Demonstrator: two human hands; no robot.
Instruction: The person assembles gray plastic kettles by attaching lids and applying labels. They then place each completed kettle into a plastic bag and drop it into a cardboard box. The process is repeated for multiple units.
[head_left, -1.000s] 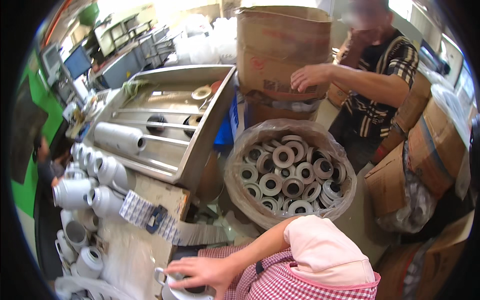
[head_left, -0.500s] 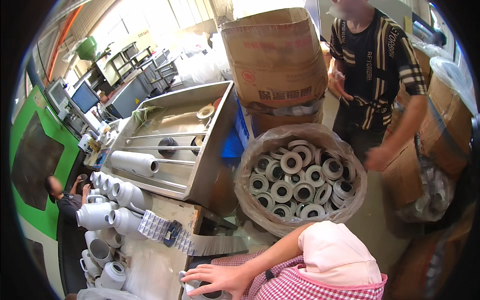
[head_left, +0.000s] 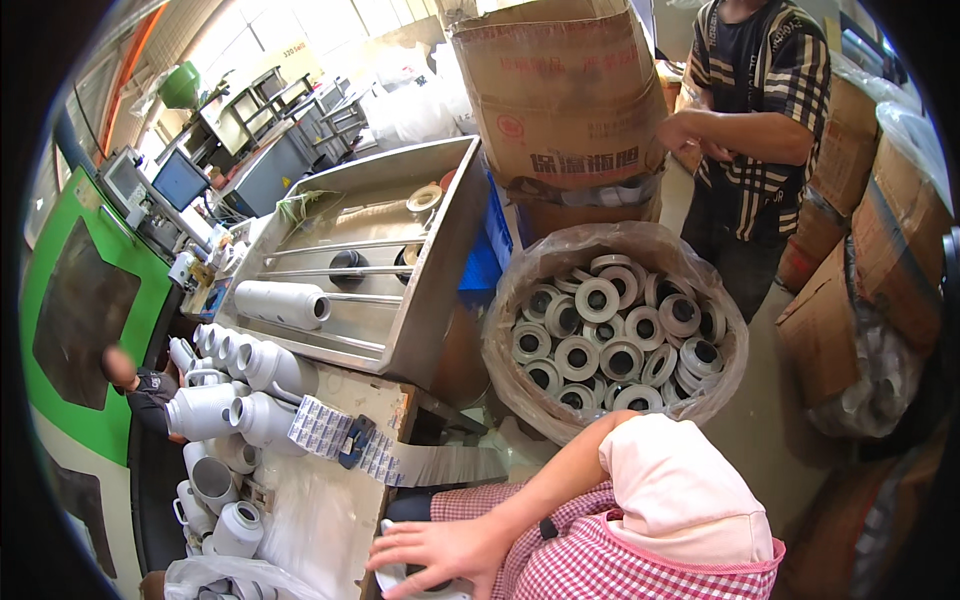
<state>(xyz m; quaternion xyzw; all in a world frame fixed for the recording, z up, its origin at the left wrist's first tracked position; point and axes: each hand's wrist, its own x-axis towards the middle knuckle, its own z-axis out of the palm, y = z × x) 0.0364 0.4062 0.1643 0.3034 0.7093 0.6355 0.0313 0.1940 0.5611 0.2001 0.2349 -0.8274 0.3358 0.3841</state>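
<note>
My right hand (head_left: 440, 552) reaches in from the lower right, fingers spread and lying over a pale grey vessel (head_left: 392, 575). Most of that vessel is hidden under the hand and cut off by the lower edge. Beside it runs the worktable (head_left: 345, 500), with a printed label strip (head_left: 320, 424) and a small dark blue object (head_left: 355, 441) on it. Several grey-white jugs (head_left: 268, 367), some with handles, stand or lie along the table's left side. My left hand is out of sight.
A metal trough (head_left: 400, 325) with rods carries a white cylinder (head_left: 280, 303). A plastic-lined container (head_left: 508, 385) holds several pale rings with dark centres. Past it stand a tall carton (head_left: 565, 100) and a co-worker (head_left: 755, 130); another person (head_left: 150, 390) is by the green machine (head_left: 150, 285).
My view has shifted slightly, so the surroundings sit a little differently. My right hand stays over the vessel. The co-worker's arms, one of them lowered before, are now bent in front of the body.
</note>
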